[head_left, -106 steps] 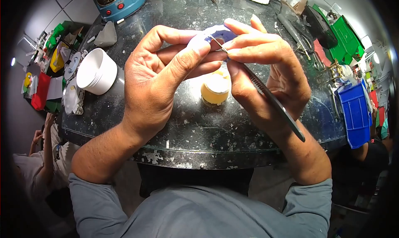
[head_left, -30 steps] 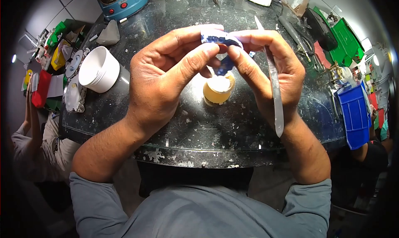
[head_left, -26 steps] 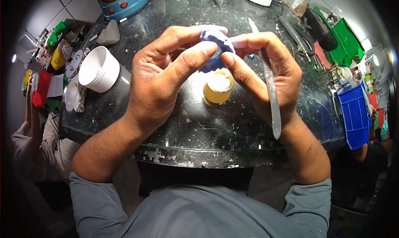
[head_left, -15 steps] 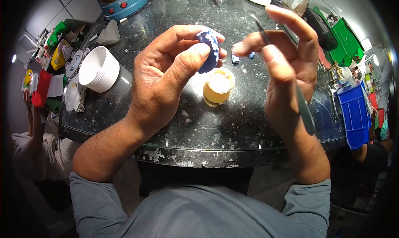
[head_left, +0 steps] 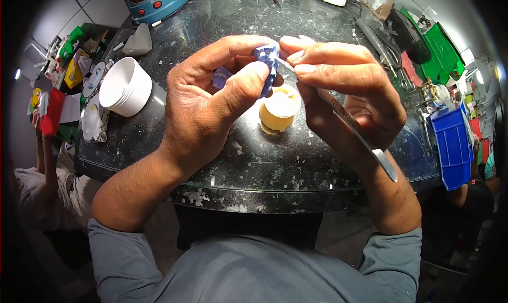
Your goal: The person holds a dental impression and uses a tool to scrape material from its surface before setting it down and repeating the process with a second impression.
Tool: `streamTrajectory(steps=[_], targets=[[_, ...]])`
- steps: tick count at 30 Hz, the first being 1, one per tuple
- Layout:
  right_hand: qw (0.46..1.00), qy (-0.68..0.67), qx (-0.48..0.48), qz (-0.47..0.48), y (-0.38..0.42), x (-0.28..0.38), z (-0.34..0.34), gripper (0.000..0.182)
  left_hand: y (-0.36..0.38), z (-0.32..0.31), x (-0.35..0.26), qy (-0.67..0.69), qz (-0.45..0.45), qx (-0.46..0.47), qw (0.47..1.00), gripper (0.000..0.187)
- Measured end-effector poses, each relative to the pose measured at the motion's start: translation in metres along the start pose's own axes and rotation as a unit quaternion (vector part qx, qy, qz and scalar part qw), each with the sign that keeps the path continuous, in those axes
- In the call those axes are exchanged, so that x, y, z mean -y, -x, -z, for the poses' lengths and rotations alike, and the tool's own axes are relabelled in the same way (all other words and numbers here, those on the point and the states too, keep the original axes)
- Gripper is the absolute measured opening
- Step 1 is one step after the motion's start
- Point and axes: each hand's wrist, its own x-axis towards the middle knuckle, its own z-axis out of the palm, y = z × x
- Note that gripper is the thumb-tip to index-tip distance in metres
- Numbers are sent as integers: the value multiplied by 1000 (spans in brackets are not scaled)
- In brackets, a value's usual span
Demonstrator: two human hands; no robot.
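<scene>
My left hand (head_left: 203, 99) pinches a blue moulded piece with white patches (head_left: 267, 65) between thumb and fingers. More blue shows behind the thumb, in the hollow of the palm. My right hand (head_left: 352, 89) grips a slim metal carver (head_left: 355, 127) with a ribbed grip and a flat, rounded end angled down toward the wrist. Its thin tip lies right at the right-hand side of the blue piece. Below the two hands, a small yellowish pot (head_left: 278, 115) with pale contents stands on the dark speckled table (head_left: 254, 171).
A white tub (head_left: 126, 87) stands left of my left hand. Behind it is a blue machine with red buttons (head_left: 155, 1). Tools (head_left: 378, 41) and a blue bin (head_left: 451, 147) are at right. Another person's arm (head_left: 45, 152) shows at far left.
My right hand has moved left and closed its fingers round the carver, bringing the tip to the blue piece. My left hand has turned the piece slightly.
</scene>
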Motion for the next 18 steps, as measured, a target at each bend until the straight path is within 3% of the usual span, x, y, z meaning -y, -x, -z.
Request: streamTrajectory(steps=[18], targets=[[998,-1,5,-68,-1,8,-1,24,1,-1,0,-2,20,-6,1000,37]])
